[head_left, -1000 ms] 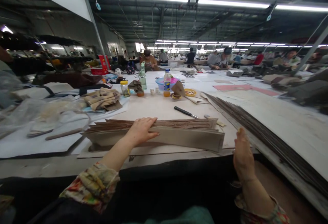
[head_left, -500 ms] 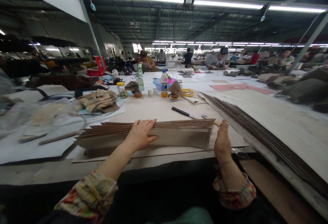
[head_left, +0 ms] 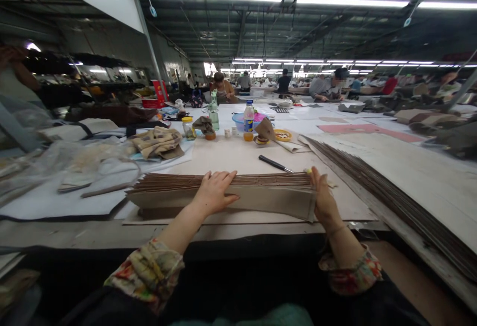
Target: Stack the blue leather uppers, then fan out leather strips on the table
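A long stack of thin brown sheets (head_left: 261, 202), perhaps fabric pieces, stands on edge in front of me, its layered edges facing up. Over the middle of it lies my left hand (head_left: 216, 192), fingers across the top edges and thumb against the front face. My right hand (head_left: 325, 199) is upright at the stack's right end, touching it with its fingers stretched out. Just behind the stack lies a tool with a black handle (head_left: 274, 162) and a metal shaft. A small brush-like thing is partly hidden behind my right fingers.
A long pile of brown sheets (head_left: 372, 187) slants along the right. Farther back are a drink bottle (head_left: 248, 122), a yellow-lidded jar (head_left: 188, 129), a yellow dish (head_left: 283, 135) and crumpled cloth (head_left: 156, 142). Plastic bags (head_left: 85, 159) lie left. Several people work beyond.
My right hand has come in against the stack's right end, from slightly apart. The sheets at that end look more even. My left hand stays on the stack, and the view has shifted a little.
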`<action>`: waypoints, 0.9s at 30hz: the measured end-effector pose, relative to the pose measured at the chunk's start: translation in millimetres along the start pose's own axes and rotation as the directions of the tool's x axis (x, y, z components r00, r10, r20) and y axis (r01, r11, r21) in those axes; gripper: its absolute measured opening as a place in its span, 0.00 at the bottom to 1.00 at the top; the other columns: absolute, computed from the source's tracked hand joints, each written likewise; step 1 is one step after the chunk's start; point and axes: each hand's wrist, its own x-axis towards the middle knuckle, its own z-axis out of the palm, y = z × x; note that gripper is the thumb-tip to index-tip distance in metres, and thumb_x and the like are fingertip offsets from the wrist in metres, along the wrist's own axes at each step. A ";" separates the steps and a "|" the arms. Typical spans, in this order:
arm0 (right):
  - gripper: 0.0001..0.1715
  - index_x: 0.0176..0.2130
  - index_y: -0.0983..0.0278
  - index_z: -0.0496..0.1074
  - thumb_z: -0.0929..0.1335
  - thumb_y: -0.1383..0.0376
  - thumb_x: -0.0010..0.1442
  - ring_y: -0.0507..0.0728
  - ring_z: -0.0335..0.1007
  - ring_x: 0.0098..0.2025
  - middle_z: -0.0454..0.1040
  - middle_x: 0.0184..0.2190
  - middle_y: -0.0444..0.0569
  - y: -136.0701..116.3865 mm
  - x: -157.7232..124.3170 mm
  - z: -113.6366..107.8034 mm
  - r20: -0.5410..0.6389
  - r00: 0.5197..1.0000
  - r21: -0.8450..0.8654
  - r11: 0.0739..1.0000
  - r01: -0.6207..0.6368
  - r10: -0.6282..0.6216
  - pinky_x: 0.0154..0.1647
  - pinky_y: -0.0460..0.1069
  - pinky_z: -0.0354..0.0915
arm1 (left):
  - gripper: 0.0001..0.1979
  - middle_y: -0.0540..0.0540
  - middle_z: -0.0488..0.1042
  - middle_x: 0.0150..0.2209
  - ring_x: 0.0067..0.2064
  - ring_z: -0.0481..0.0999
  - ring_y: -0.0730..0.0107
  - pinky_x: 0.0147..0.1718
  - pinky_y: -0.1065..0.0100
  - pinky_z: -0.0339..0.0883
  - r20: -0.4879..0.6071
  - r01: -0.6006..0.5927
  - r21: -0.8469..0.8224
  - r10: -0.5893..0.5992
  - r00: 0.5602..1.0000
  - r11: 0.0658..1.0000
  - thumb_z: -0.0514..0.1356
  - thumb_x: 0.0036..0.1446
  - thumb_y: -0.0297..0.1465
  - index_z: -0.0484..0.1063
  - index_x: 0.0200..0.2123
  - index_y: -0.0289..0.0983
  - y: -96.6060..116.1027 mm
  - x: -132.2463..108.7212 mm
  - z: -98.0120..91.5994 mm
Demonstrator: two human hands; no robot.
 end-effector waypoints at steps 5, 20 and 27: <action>0.40 0.61 0.65 0.51 0.58 0.45 0.57 0.59 0.46 0.62 0.52 0.61 0.55 -47.8 -7.3 11.3 0.229 0.887 -0.482 0.745 0.461 -0.401 0.61 0.58 0.45 | 0.31 0.45 0.66 0.48 0.50 0.63 0.60 0.51 0.58 0.51 -0.072 -0.038 0.005 0.038 0.997 0.999 0.59 0.50 0.44 0.58 0.55 0.38 -1.1 -3.0 1.6; 0.23 0.43 0.64 0.65 0.63 0.50 0.55 0.61 0.69 0.40 0.73 0.39 0.54 -63.7 -20.1 136.3 0.879 0.459 -0.473 0.120 0.873 0.128 0.38 0.51 0.62 | 0.17 0.42 0.66 0.49 0.53 0.62 0.63 0.54 0.58 0.50 -0.334 0.140 -0.498 -0.338 0.880 0.856 0.53 0.57 0.33 0.64 0.50 0.37 9.5 -95.5 -11.5; 0.17 0.39 0.63 0.66 0.64 0.54 0.55 0.60 0.69 0.38 0.73 0.36 0.50 -85.6 -71.5 124.7 0.897 0.434 -0.441 0.160 0.883 0.080 0.37 0.52 0.64 | 0.32 0.38 0.67 0.49 0.44 0.72 0.62 0.37 0.66 0.66 0.560 0.335 -0.699 -0.193 0.806 -0.632 0.46 0.55 0.53 0.63 0.50 0.35 5.6 -167.3 10.0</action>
